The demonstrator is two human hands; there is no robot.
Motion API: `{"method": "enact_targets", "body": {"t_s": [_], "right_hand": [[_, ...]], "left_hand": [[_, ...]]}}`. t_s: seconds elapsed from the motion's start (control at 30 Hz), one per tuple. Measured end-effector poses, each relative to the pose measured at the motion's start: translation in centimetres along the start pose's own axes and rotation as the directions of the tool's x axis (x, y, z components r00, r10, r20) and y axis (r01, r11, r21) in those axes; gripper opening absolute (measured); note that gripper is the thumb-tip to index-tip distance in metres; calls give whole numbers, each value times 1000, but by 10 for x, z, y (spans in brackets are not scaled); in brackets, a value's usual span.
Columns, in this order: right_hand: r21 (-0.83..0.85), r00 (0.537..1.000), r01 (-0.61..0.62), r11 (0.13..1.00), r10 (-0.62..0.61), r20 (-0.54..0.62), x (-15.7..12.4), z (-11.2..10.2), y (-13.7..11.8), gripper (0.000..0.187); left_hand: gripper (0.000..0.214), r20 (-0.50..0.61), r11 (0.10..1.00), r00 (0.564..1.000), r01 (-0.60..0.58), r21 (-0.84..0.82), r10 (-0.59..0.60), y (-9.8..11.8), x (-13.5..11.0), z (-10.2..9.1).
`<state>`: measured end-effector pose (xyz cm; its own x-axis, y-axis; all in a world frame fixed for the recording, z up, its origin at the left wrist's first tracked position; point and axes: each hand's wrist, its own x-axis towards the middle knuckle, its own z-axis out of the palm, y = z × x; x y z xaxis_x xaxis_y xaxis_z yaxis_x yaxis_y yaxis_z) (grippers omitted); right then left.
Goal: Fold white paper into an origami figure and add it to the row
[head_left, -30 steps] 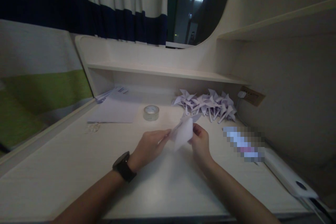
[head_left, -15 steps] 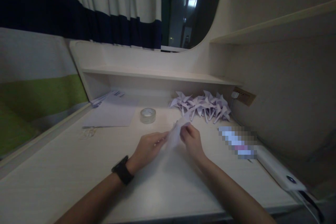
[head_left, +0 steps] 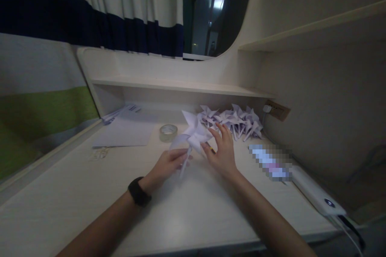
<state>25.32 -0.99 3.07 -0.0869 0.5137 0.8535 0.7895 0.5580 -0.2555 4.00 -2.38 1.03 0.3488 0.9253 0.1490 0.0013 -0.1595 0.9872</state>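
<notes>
A white paper pinwheel [head_left: 194,132] is raised above the desk, its blades facing up and towards me. My left hand [head_left: 169,164] is closed around its thin paper stick [head_left: 185,162], below the blades. Beside the right-hand blade is my right hand [head_left: 222,150], fingers apart and curved; whether a fingertip touches the paper is hard to tell. Between its thumb and palm shows a short piece of a yellow and black thin object [head_left: 211,148], perhaps a pencil, mostly hidden by the hand.
Several paper pinwheels [head_left: 238,120] lie heaped at the back right. A roll of clear tape [head_left: 168,133] stands behind my left hand. White paper sheets [head_left: 126,130] and a small clear packet [head_left: 99,154] are at left. A blurred phone-like object [head_left: 269,163] and white power bank-like box [head_left: 316,190] lie right.
The pinwheel has turned from edge-on to face me, so its blades and stick show. My right hand has opened its fingers; my left now grips the stick.
</notes>
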Motion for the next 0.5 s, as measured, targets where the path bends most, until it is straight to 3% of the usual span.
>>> {"method": "enact_targets", "body": {"t_s": [0.13,0.33,0.5], "right_hand": [[-85,1000,26,996,-26,-2,-7,5,-4,22],[-129,997,70,989,-68,18,-16,6,-22,26],[-129,996,86,988,-90,-19,-9,5,-7,8]], "left_hand": [[41,23,995,1000,2,-104,1,-3,0,0],[43,-5,980,1000,8,-198,-9,-15,6,-1],[41,35,973,999,-16,-230,24,-17,8,-3]]}}
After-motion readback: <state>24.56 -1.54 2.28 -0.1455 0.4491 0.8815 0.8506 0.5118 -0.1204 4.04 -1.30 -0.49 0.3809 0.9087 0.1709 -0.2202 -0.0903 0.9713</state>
